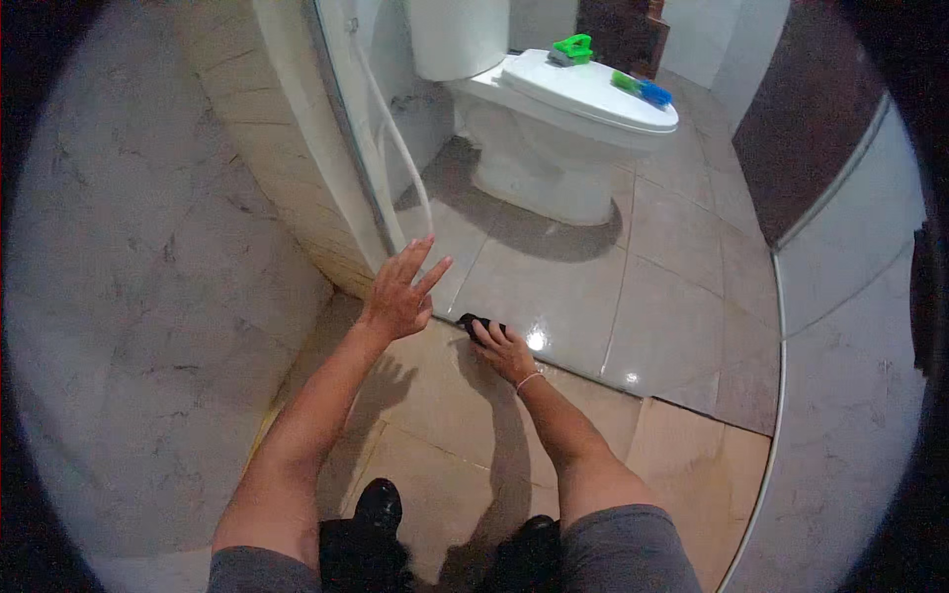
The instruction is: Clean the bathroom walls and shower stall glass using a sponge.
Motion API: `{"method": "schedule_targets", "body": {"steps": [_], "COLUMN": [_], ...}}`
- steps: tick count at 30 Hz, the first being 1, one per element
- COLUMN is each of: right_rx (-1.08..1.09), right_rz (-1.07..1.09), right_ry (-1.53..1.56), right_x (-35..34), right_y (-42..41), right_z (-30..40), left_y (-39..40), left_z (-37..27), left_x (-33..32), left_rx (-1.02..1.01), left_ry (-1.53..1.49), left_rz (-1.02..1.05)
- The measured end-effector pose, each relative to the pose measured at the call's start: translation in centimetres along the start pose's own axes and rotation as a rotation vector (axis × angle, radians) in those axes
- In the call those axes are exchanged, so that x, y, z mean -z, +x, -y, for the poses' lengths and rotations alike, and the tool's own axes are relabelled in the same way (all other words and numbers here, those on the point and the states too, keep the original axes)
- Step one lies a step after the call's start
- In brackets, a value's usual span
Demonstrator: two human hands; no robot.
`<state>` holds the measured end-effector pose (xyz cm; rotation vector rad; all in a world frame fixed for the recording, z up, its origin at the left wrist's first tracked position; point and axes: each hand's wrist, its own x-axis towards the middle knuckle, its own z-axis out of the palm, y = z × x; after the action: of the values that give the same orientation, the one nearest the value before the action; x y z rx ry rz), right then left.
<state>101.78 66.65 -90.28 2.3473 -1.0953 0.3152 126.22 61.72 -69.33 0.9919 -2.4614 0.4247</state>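
Note:
Low down, my right hand (507, 354) grips a small black object (482, 326), too dark to name more exactly. It is at the dark seam (586, 372) where the beige floor tiles (437, 415) meet the greyer tiles (541, 282). This seam looks like the bottom edge of a clear glass panel. To the left, my left hand (400, 296) is raised with spread fingers and holds nothing. It is close to the panel's upright metal edge (363, 159); whether it touches the glass, I cannot tell.
Beyond the seam stands a white toilet (541, 163). On its closed lid (593, 93) rest a green-handled scrub brush (572, 49) and a green-and-blue brush (643, 89). A white hose (393, 126) hangs behind the upright edge. Grey marbled wall (163, 259) rises at left.

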Motion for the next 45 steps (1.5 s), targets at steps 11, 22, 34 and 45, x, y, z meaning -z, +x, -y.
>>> {"method": "schedule_targets", "body": {"steps": [11, 22, 34, 45], "right_rx": [-0.231, -0.467, -0.122, -0.065], "right_rz": [-0.612, -0.823, -0.167, 0.100], "right_ry": [-0.215, -0.178, -0.053, -0.086], "right_x": [17.0, 22.2, 2.9, 2.4], "right_y": [3.4, 3.9, -6.3, -9.1], "right_z": [-11.7, -14.4, -3.9, -3.4], "left_y": [0.7, 2.2, 2.7, 2.4], "left_z": [-3.2, -3.7, -3.7, -4.4], "left_x": [-1.7, -1.8, -3.9, -2.6], "left_rx": [-0.151, -0.168, -0.151, -0.154], "left_ry": [0.114, 0.132, 0.167, 0.095], "left_rz": [-0.062, -0.116, -0.236, -0.162]}}
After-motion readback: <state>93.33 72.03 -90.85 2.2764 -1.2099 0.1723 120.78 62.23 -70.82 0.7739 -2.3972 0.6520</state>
